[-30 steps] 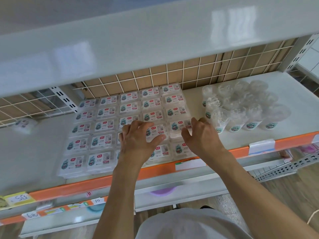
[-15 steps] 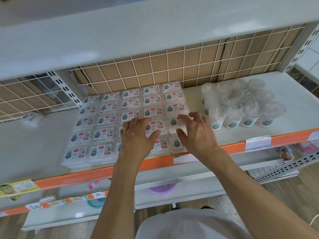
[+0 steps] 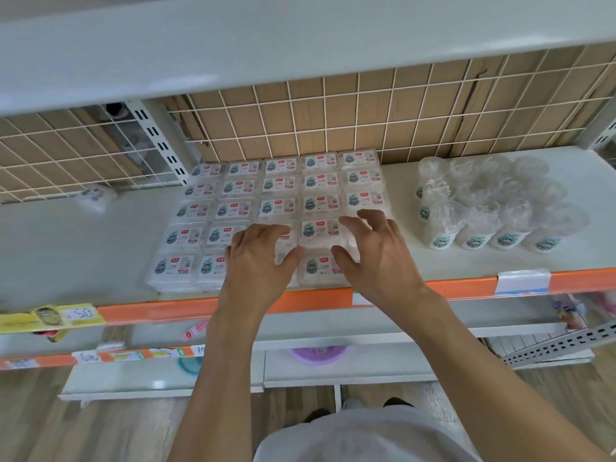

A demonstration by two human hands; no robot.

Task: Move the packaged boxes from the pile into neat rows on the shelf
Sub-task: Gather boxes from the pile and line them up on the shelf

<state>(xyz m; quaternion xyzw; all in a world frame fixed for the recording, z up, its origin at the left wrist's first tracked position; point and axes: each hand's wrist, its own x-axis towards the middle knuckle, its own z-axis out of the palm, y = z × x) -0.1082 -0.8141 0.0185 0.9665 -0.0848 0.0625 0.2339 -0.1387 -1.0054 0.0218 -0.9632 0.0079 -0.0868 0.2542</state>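
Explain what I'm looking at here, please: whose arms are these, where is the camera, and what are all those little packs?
There is no machine: a person wears one wide-angle camera on the head, looking forward and down, so you see their own bare arms. The left hand and the right hand reach onto a white shelf with an orange front strip. On it lie clear packaged boxes with small labels, set flat in neat rows. The left hand rests on the boxes near the front; the right hand, fingers spread and bent, is over the box beside it. Neither hand plainly has a grip on anything. To the right stands a cluster of clear plastic cups. One stray pack lies far left, by the wire grid back.
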